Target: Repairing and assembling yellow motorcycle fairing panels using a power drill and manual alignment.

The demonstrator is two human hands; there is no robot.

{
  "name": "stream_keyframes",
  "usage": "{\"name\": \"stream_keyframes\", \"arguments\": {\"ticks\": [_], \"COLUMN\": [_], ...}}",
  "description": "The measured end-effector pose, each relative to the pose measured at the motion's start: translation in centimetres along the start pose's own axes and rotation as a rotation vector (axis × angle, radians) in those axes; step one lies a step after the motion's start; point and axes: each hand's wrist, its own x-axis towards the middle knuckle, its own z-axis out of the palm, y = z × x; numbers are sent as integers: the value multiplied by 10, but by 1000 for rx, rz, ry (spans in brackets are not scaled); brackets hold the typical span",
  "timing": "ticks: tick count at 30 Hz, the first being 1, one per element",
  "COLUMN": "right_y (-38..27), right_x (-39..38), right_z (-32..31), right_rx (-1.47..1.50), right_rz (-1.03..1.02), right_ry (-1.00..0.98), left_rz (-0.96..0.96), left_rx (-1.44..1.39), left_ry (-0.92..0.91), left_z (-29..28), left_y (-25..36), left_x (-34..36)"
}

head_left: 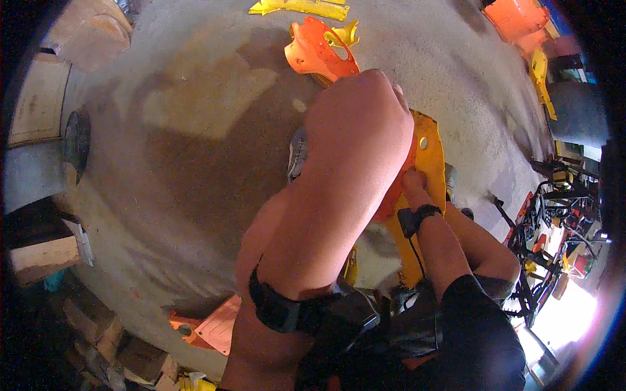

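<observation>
Large and close, my left hand (pixel 355 143) fills the middle of the head view, its back toward me. Its fingers curl away at the upper right, so anything inside them is hidden. A black strap (pixel 287 306) circles that wrist. Beyond and to the right, my right hand (pixel 415 180) is closed against an orange-yellow curved plastic panel (pixel 427 153), which stands upright near my legs and has a round hole near its top. My left hand covers part of that panel. A black band (pixel 420 218) with a cable is on my right wrist.
An orange moulded part (pixel 316 49) and a yellow strip (pixel 303 8) lie on the concrete floor ahead. Orange pieces (pixel 218 326) are at lower left, near cardboard boxes (pixel 42 257). More orange parts (pixel 515 19) stand far right, above a black frame-like clutter (pixel 554 215).
</observation>
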Motion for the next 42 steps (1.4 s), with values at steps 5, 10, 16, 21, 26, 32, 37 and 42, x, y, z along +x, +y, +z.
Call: {"name": "stream_keyframes", "arguments": {"ticks": [5,10,16,21,26,32,37,42], "right_y": [71,6,30,124,-7,59,39,27], "right_x": [34,33,31,52,-35,7,6,6], "right_z": [19,1,43,83,-33,42,30,12], "right_rx": [213,-32,193,1056,1003,1294,1157,972], "right_rz": [168,-114,-478,-266,-369,-226,-230,-245], "right_ry": [-113,-291,22,102,-133,-28,-72,-128], "left_rz": [73,-8,-25,78,-39,29,45,52], "left_rx": [-36,116,-4,-86,70,59,93,62], "left_ry": [-90,-101,-15,-65,3,-71,-51,-33], "left_z": [-12,-29,15,23,-1,21,23,34], "left_y": [39,30,-3,30,-9,7,9,10], "left_x": [-3,-7,7,11,-9,1,-2,0]}}
